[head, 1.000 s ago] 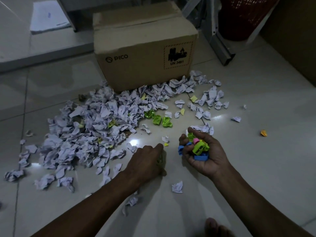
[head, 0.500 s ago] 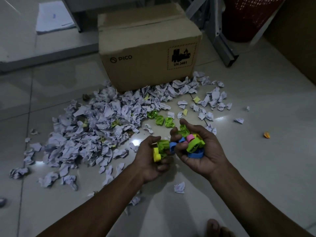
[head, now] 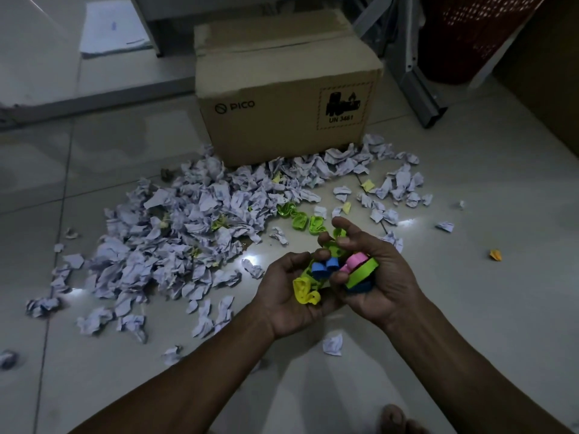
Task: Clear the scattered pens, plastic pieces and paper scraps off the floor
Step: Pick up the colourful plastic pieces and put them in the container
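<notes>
At 5 o'clock from the box (head: 282,98), both hands, left (head: 291,296) and right (head: 376,277), cup light, rigid plastic pieces (head: 332,270); grip loose, spill-prone.

cardboard box (head: 282,98), red basket (head: 470,36), metal frame (head: 419,86)

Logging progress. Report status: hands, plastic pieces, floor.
Left hand and right hand grip coloured plastic pieces. Green pieces and paper scraps remain on floor.
</notes>
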Demonstrator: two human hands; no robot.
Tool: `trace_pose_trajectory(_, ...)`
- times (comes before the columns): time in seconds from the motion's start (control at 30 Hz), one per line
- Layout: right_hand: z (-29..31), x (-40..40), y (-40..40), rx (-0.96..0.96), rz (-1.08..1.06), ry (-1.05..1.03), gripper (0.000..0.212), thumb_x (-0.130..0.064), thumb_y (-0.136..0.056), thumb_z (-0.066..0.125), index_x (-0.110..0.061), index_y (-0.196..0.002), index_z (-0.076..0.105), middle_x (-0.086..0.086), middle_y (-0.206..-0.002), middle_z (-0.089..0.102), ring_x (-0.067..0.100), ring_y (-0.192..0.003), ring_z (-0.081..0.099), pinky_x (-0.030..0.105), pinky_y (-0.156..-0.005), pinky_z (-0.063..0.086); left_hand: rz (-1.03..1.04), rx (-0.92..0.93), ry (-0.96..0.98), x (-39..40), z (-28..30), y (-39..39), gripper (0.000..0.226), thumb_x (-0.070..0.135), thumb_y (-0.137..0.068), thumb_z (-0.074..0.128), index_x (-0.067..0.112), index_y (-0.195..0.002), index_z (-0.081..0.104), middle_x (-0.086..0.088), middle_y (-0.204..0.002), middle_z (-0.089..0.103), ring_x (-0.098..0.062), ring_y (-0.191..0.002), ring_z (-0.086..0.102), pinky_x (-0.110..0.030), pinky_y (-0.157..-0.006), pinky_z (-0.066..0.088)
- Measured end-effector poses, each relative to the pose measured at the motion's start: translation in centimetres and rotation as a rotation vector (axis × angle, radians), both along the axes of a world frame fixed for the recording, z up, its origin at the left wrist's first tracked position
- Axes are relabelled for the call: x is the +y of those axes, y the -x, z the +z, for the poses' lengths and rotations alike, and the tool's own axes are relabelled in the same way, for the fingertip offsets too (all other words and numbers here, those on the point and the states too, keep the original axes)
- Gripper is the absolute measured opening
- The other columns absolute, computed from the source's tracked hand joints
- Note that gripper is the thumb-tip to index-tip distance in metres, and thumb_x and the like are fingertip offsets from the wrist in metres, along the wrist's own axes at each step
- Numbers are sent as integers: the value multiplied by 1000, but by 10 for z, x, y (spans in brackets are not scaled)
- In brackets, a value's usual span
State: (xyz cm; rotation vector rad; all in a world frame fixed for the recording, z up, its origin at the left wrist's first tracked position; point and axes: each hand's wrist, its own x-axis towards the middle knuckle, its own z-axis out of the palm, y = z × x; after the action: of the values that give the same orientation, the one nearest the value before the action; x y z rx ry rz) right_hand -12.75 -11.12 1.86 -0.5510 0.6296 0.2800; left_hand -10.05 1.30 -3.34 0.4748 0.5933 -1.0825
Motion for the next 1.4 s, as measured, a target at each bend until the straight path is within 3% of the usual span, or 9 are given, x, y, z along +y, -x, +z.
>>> trace_pose_trajectory(0.13, -4, -1, -2, 16, 6, 20, 32, 0, -65, 53, -14, -89, 70, 10, -86, 66, 22, -71, 57, 17, -37, 40, 22, 15, -9, 2, -3, -2, 28, 27, -94, 43, 8, -101, 62, -20, -89, 71, -33, -64, 70, -47, -63, 60)
trace_pose_trajectory(0.27, -6, -4, -2, 15, -18, -29, 33, 0, -62, 60, -13, -90, 71, 11, -89, 65, 21, -71, 58, 18, -36, 42, 23, -29, 39, 3, -5, -3, 39, 27, -90, 47, 4, -72, 73, -18, -78, 71, -31, -59, 69, -41, -56, 59)
trace_pose_trajectory(0.33, -8, -6, -1, -31, -40, -119, 48, 4, -42, 80, -11, -87, 74, 13, -87, 67, 23, -68, 62, 19, -34, 42, 7, -61, 63, 2, 1, -3, 33, 24, -82, 53, 2, -72, 75, -19, -79, 71, -32, -62, 70, -41, -59, 60)
trace_pose_trajectory(0.5, -10, -15, -1, -74, -97, -270, 58, 10, -23, 86, -10, -77, 77, 13, -83, 64, 21, -60, 61, 20, -32, 41, -56, -86, 17, 7, -10, -10, 41, 16, -66, 76, 5, -104, 70, -14, -100, 67, -28, -81, 68, -28, -53, 56)
trace_pose_trajectory(0.57, -11, -18, -1, -60, -95, -288, 58, 10, -25, 85, -11, -78, 77, 12, -84, 64, 20, -62, 58, 20, -31, 40, -54, -60, -33, 10, -14, -15, 42, 11, -58, 78, 7, -99, 66, -13, -88, 61, -23, -64, 62, -18, -38, 44)
trace_pose_trajectory(0.7, -18, -21, 0, -16, -93, -303, 60, 11, -25, 86, -10, -80, 76, 13, -83, 63, 19, -60, 56, 19, -32, 40, -92, -75, -183, 15, -12, -25, 4, 14, -74, 58, 10, -74, 58, -5, -70, 55, -10, -42, 46, -10, -29, 23)
trace_pose_trajectory(0.8, -26, -23, 1, 48, -83, -283, 62, 12, -23, 86, -8, -80, 76, 13, -79, 63, 19, -54, 54, 19, -31, 40, -143, -102, -283, 17, -14, -30, 10, 13, -81, 58, 10, -76, 50, -2, -64, 52, -8, -35, 39, -11, -25, 19)
trace_pose_trajectory(1.0, -30, -29, -11, 275, 78, 158, 8, -8, -82, 61, -12, -87, 65, 7, -66, 56, 15, -41, 46, 14, -33, 34, -296, -314, -644, 18, -11, -53, 13, 17, -87, 66, 12, -89, 53, -6, -68, 48, -9, -35, 32, -11, -29, 18)
trace_pose_trajectory(1.4, -57, -39, -63, 102, 287, 1072, 31, -7, -71, 82, 17, -83, 66, 25, -62, 59, 23, -38, 50, 29, -43, 47, -384, -594, -949, 13, 5, -93, 12, -9, -78, 67, -2, -88, 69, -19, -78, 60, -19, -41, 40, -13, -34, 26)
